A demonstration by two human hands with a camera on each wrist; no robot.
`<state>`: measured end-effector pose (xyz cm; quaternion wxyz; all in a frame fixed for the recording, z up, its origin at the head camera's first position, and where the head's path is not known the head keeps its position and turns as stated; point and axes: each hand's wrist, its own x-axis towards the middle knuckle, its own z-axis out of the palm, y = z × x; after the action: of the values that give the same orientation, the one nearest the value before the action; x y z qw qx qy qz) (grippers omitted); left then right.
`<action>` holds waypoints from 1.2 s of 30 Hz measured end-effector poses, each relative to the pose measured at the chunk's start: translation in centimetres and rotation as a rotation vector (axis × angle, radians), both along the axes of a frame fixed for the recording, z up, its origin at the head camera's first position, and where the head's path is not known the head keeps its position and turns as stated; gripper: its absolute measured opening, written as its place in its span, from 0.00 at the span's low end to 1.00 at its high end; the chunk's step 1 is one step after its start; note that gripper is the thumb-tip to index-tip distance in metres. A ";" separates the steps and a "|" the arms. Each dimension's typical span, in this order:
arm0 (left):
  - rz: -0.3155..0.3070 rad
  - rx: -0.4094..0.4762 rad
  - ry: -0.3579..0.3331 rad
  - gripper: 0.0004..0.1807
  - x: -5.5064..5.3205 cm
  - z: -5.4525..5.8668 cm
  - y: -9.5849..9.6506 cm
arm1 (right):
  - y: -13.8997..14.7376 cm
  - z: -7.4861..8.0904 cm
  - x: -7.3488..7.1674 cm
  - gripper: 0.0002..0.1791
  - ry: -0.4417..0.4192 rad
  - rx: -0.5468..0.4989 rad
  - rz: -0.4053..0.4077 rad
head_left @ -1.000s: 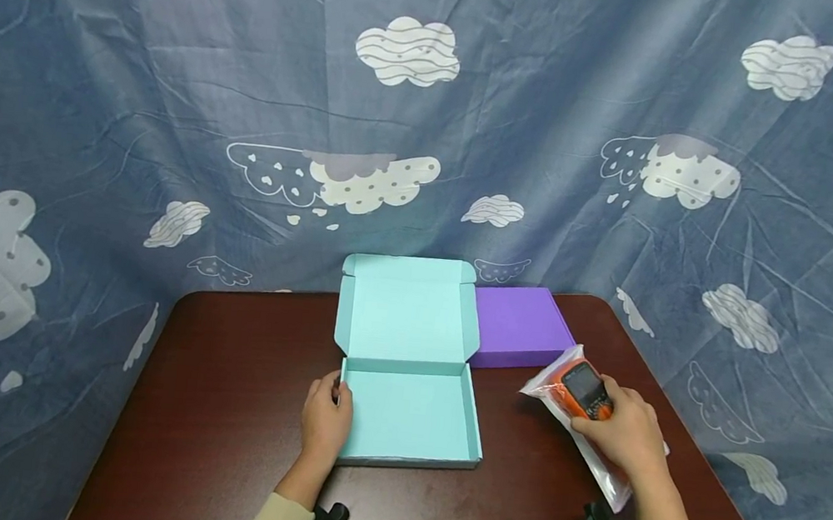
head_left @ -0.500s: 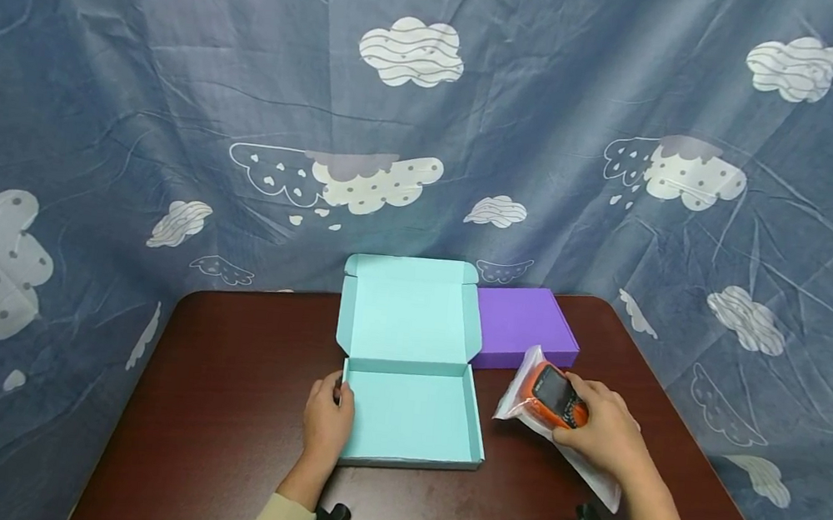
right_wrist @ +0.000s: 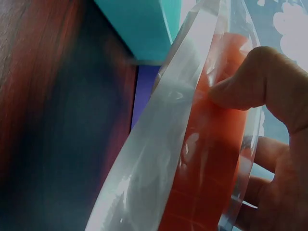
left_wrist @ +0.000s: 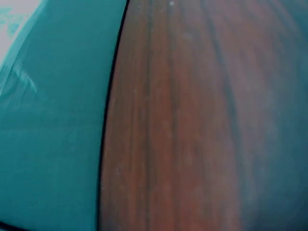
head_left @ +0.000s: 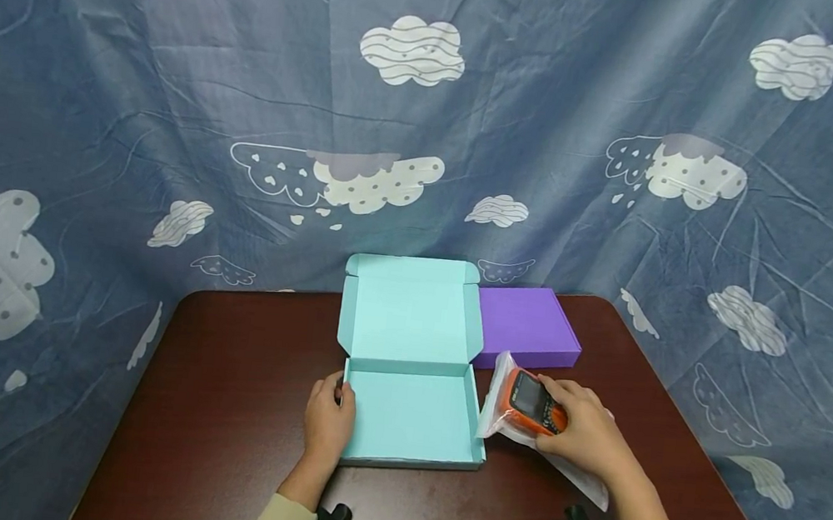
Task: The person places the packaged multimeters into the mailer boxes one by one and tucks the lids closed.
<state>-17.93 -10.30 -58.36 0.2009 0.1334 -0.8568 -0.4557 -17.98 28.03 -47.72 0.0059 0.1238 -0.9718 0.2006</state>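
Observation:
An open turquoise cardboard box (head_left: 416, 419) stands on the table with its lid folded up at the back. My left hand (head_left: 329, 423) grips the box's left wall, thumb on the inner side. In my right hand (head_left: 588, 431) is an orange multimeter (head_left: 533, 401) with a dark screen, sealed in a clear plastic bag (head_left: 494, 393). The bag's far end is at the box's right wall; whether they touch I cannot tell. In the right wrist view, the thumb (right_wrist: 240, 86) presses the multimeter's orange side through the plastic, with fingers on the opposite side. The left wrist view shows no hand.
A closed purple box (head_left: 526, 325) lies behind and to the right of the turquoise one. Dark wood tabletop (head_left: 239, 377) surrounds them. A blue cloud-patterned curtain (head_left: 535, 121) hangs along the table's back and sides.
My right hand has carried the bagged multimeter leftward from the table's right side to beside the turquoise box. The left hand keeps its hold on the box wall.

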 end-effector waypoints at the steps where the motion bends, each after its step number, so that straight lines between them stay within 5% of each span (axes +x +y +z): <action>1: -0.001 0.003 -0.006 0.15 0.0 0.0 0.0 | -0.2 0.1 0.0 0.54 -0.003 -0.001 0.006; 24: 0.000 0.002 0.004 0.14 0.0 -0.2 0.0 | -3.4 0.7 -0.4 0.54 -0.085 -0.006 0.100; 36: 0.003 0.000 0.002 0.14 0.0 -0.3 0.1 | -5.3 0.1 -1.3 0.55 -0.057 0.032 0.168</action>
<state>-17.96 -10.25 -58.63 0.2024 0.1342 -0.8564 -0.4556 -19.25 22.76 -47.61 -0.0405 0.1994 -0.9608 0.1883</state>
